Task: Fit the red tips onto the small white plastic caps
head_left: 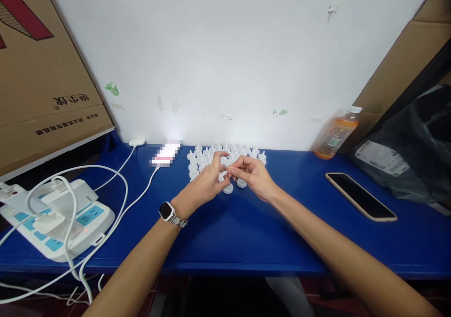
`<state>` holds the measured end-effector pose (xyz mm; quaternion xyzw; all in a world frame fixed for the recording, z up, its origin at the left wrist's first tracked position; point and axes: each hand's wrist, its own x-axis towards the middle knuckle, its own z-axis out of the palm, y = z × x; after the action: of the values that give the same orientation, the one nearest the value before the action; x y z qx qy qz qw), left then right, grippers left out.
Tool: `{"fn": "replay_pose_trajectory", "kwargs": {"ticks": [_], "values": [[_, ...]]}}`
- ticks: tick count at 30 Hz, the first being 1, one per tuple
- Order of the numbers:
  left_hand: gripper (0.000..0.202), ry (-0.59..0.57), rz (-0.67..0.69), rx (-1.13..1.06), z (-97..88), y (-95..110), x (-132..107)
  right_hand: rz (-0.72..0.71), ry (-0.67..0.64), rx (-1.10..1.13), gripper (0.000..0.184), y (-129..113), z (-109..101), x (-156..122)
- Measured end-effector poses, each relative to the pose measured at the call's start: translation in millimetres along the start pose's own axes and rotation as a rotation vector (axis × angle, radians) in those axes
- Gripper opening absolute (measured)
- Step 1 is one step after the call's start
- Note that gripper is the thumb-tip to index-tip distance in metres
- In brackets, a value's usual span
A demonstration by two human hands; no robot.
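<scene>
My left hand point(212, 180), with a watch point(169, 212) on its wrist, is closed round a small white plastic piece point(222, 174); its index finger is raised. At the tip of that piece, the fingers of my right hand point(252, 175) are pinched together. What lies between these right fingertips is too small to make out. Just below the hands, a round white plastic piece point(228, 189) and a similar one point(241, 183) rest on the blue table point(225, 232). Behind, a cluster of small white plastic pieces with thin upright stems point(193, 166) is partly hidden by my hands.
On the left stand a white power strip point(102, 220) with looping cables, a lit phone point(166, 153) and a cardboard box point(45, 82). A dark-screened phone point(361, 196), an orange drink bottle point(336, 134) and a dark plastic bag point(412, 134) are on the right. A white wall point(225, 63) rises behind.
</scene>
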<state>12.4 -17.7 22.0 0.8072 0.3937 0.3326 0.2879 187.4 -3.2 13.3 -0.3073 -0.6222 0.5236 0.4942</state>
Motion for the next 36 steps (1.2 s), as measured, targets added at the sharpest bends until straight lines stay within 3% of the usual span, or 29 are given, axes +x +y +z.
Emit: {"fn": "replay_pose_trajectory", "kwargs": {"ticks": [7,11,14,18,23,30,36], "values": [[0.045,-0.015,0.002,0.002,0.0,-3.1,-1.4,-0.031,-0.042,-0.099,0.036,-4.0,2.6,-2.5],[0.064,-0.009,0.017,0.163,-16.7,-7.1,-2.1,-0.091,-0.014,-0.228,0.028,-1.3,-1.5,-0.3],[0.039,0.086,0.007,0.208,-34.4,-11.1,-1.1,-0.125,0.031,-0.377,0.021,1.4,-7.3,-0.3],[0.032,0.183,-0.03,0.242,-45.1,-17.0,0.8,-0.144,-0.057,-0.556,0.011,4.8,-1.9,-5.9],[0.019,0.132,-0.007,0.322,-41.0,-30.6,2.0,-0.294,-0.252,-0.784,0.007,8.6,14.9,-10.8],[0.023,0.087,-0.001,0.481,-33.4,-46.8,1.6,-0.326,-0.115,-0.907,0.013,6.2,-1.0,-6.4],[0.021,0.041,-0.007,0.538,-26.6,-43.4,1.9,-0.252,-0.193,-1.01,0.015,5.7,-11.1,-6.1]]}}
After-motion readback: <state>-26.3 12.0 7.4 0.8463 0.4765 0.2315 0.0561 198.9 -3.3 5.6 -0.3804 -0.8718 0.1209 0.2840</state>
